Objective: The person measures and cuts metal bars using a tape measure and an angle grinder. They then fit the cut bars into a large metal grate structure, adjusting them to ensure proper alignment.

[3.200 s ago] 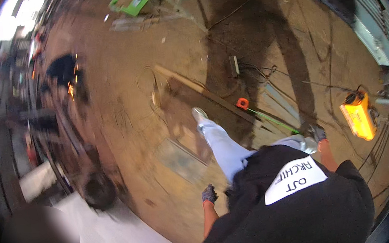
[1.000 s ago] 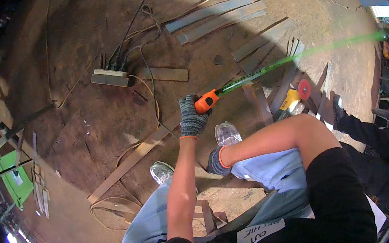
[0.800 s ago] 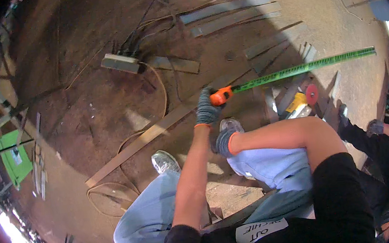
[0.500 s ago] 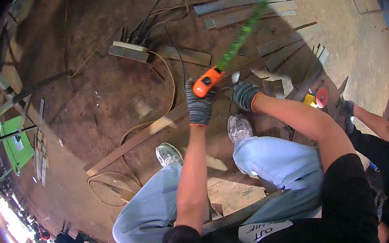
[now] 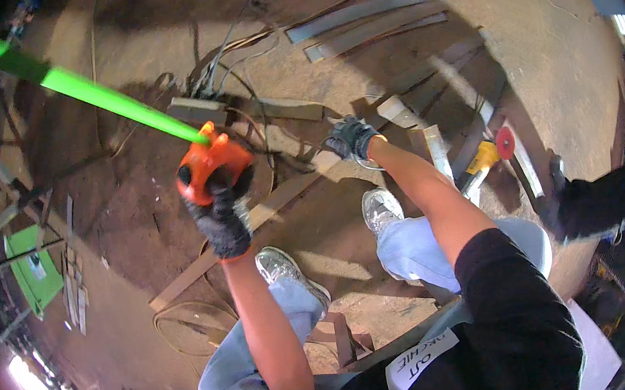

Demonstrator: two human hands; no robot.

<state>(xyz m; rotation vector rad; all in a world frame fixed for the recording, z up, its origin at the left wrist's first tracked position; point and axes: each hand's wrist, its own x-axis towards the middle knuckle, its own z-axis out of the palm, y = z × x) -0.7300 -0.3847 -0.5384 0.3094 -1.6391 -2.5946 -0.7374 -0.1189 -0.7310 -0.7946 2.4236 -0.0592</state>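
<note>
Swinging round since half a second ago, the green tape blade [image 5: 88, 89] now runs up toward the upper left rim of my view instead of the upper right, and the orange tape measure case [image 5: 211, 162] has come up closer to the camera. My left hand [image 5: 220, 208], in a dark glove, is wrapped tight around that case, fingers closed over its underside, with the blade leaving it at the top. My right hand [image 5: 353, 137], also gloved, has dropped away from the case and reaches down to the end of a long flat wooden strip [image 5: 254, 220] lying slantwise on the dirt floor [image 5: 557, 55]; it seems to be touching the strip, though I cannot tell whether the fingers have closed on it. Both knees in light blue trousers and two pale shoes [image 5: 382, 209] sit below the hands. A white rectangular label [image 5: 419, 353] with dark lettering sits on the black shirt at the lower middle. Far left, a flat green panel [image 5: 34, 264] lies on the ground. To the right, a yellow tool with a red disc [image 5: 503, 143] rests among grey metal strips [image 5: 355, 17].
</note>
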